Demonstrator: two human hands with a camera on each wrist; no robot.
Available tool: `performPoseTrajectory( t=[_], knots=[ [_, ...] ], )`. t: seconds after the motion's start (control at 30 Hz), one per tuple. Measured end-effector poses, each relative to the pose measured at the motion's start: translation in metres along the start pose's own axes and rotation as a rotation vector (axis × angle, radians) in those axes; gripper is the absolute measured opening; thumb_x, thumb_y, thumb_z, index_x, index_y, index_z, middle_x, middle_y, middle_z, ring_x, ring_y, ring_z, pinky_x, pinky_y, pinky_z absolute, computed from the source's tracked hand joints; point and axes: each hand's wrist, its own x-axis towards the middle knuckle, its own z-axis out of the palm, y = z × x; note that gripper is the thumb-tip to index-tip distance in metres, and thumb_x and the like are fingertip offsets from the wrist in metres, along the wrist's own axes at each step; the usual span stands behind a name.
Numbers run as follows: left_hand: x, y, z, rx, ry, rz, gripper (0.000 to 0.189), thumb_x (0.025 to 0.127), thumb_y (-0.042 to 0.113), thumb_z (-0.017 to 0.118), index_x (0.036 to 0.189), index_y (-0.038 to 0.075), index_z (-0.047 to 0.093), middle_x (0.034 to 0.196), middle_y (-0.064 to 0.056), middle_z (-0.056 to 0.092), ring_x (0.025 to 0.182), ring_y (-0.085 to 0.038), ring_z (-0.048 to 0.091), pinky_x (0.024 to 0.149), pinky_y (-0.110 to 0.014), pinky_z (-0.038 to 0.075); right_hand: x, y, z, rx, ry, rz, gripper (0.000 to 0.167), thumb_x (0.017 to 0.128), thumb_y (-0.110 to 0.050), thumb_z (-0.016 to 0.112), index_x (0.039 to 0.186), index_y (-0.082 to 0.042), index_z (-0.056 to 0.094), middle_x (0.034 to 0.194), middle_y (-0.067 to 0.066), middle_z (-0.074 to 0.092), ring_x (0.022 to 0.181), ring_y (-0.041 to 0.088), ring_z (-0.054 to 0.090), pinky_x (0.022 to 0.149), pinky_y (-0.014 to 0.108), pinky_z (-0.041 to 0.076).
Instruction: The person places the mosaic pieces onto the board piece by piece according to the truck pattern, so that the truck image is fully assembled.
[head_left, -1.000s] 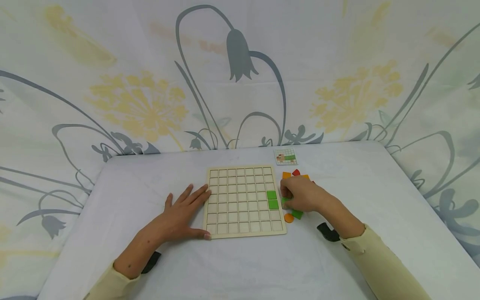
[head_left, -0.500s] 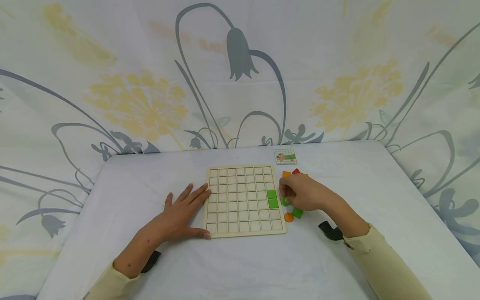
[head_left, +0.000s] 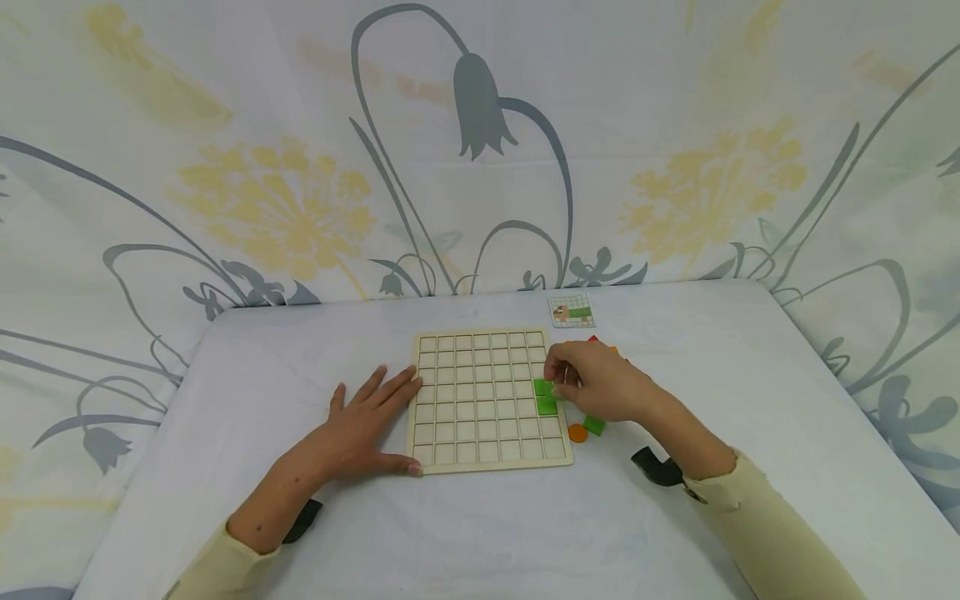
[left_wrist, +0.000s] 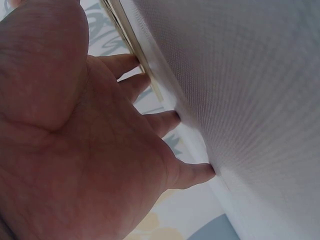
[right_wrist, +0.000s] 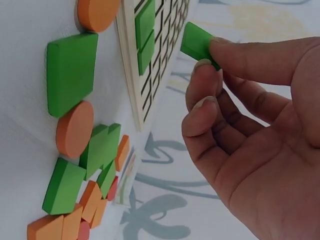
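A pale wooden grid board (head_left: 480, 467) lies flat on the white-covered table. Two green square tiles (head_left: 546, 406) sit in neighbouring cells of its rightmost column. My left hand (head_left: 360, 437) is spread out at the board's left side, thumb and fingertips right at the edge. Above the board's right edge, my right hand (head_left: 600, 383) pinches a green tile (right_wrist: 196, 41) between thumb and fingers. In the right wrist view that tile is held up, apart from the board.
Several loose green, orange and red pieces, among them a green tile (right_wrist: 72, 75) and an orange disc (head_left: 577, 432), lie right of the board. A small picture card (head_left: 572, 311) with a gridded drawing lies behind them. A flower-patterned cloth (head_left: 480, 192) hangs at the back.
My right hand has lifted a green tile from the loose pieces and moved left over the board's right edge. The left hand stays where it was.
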Motion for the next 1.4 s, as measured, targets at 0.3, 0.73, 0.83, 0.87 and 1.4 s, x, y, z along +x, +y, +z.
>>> performPoseTrajectory(
  t=[0.3, 0.73, 0.83, 0.87, 1.4],
  knots=[
    [0.0, 0.001, -0.001, -0.009, 0.006, -0.002, 0.119, 0.077, 0.069, 0.085, 0.17, 0.018, 0.029, 0.178, -0.001, 0.019, 0.163, -0.042, 0.012, 0.113, -0.087, 0.009, 0.007, -0.002, 0.013, 0.088, 0.06, -0.016, 0.014, 0.095, -0.003, 0.078, 0.097, -0.013, 0.069, 0.087, -0.006, 0.065, 0.079, 0.014, 0.06, 0.073, 0.029, 0.052],
    [-0.001, 0.0, -0.001, -0.019, 0.007, -0.002, 0.119, 0.077, 0.07, 0.084, 0.169, 0.019, 0.029, 0.178, -0.001, 0.02, 0.163, -0.042, 0.012, 0.112, -0.087, 0.009, 0.012, -0.002, 0.03, 0.113, 0.065, -0.013, 0.011, 0.097, -0.005, 0.076, 0.099, -0.015, 0.072, 0.09, -0.008, 0.068, 0.08, 0.013, 0.061, 0.072, 0.029, 0.054],
    [0.0, 0.0, 0.0, -0.017, 0.003, -0.004, 0.119, 0.077, 0.07, 0.084, 0.17, 0.019, 0.028, 0.178, -0.001, 0.018, 0.163, -0.041, 0.011, 0.113, -0.087, 0.009, 0.013, -0.002, 0.033, 0.117, 0.056, -0.014, 0.012, 0.097, -0.004, 0.076, 0.099, -0.015, 0.072, 0.091, -0.007, 0.067, 0.081, 0.013, 0.062, 0.074, 0.029, 0.054],
    [0.0, 0.0, 0.0, -0.014, 0.002, -0.004, 0.12, 0.077, 0.07, 0.084, 0.17, 0.019, 0.028, 0.178, -0.001, 0.018, 0.163, -0.041, 0.01, 0.113, -0.087, 0.009, 0.013, -0.002, 0.033, 0.118, 0.055, -0.014, 0.012, 0.097, -0.003, 0.076, 0.099, -0.014, 0.072, 0.091, -0.007, 0.067, 0.081, 0.013, 0.062, 0.074, 0.029, 0.054],
    [-0.001, 0.002, -0.002, -0.012, 0.005, -0.008, 0.12, 0.077, 0.07, 0.083, 0.17, 0.019, 0.028, 0.178, -0.001, 0.019, 0.163, -0.041, 0.011, 0.113, -0.087, 0.01, 0.014, -0.001, 0.04, 0.011, 0.045, -0.018, 0.009, 0.095, -0.004, 0.078, 0.098, -0.013, 0.077, 0.091, -0.008, 0.065, 0.08, 0.011, 0.057, 0.073, 0.027, 0.053]
  ],
)
